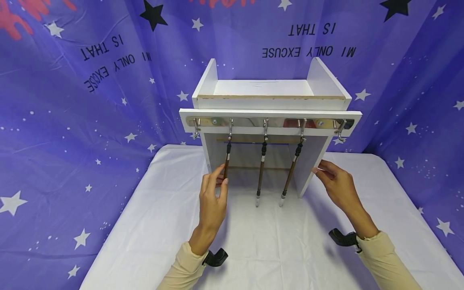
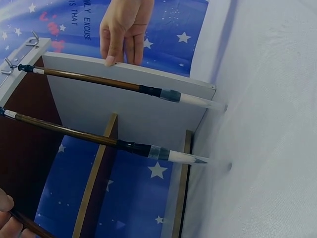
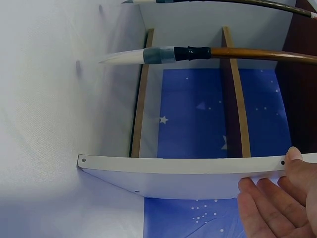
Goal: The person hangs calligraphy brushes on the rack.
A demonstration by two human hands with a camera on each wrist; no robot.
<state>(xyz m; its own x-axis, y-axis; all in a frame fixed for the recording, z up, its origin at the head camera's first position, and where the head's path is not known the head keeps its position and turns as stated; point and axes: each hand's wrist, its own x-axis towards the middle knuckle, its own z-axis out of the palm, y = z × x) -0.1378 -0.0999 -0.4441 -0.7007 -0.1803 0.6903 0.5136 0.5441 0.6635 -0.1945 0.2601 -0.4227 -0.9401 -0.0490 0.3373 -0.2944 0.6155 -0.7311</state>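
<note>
Three brown-handled calligraphy brushes hang tips down from metal hooks on a white shelf unit (image 1: 214,104). My left hand (image 1: 212,201) pinches the handle of the left brush (image 1: 227,155); its lower end is hidden behind the fingers in the head view. The middle brush (image 1: 262,169) and the right brush (image 1: 291,171) hang untouched, with pale bristles showing in the left wrist view. My right hand (image 1: 337,185) holds the front edge of the right side panel (image 3: 188,166), thumb on the edge and fingers along its outer face.
Bare hooks (image 1: 196,128) stand at either end of the metal hook rail (image 1: 246,122). Beneath the unit lies a white cloth-covered table (image 1: 261,249). A purple star-patterned curtain (image 1: 72,141) hangs behind and at both sides.
</note>
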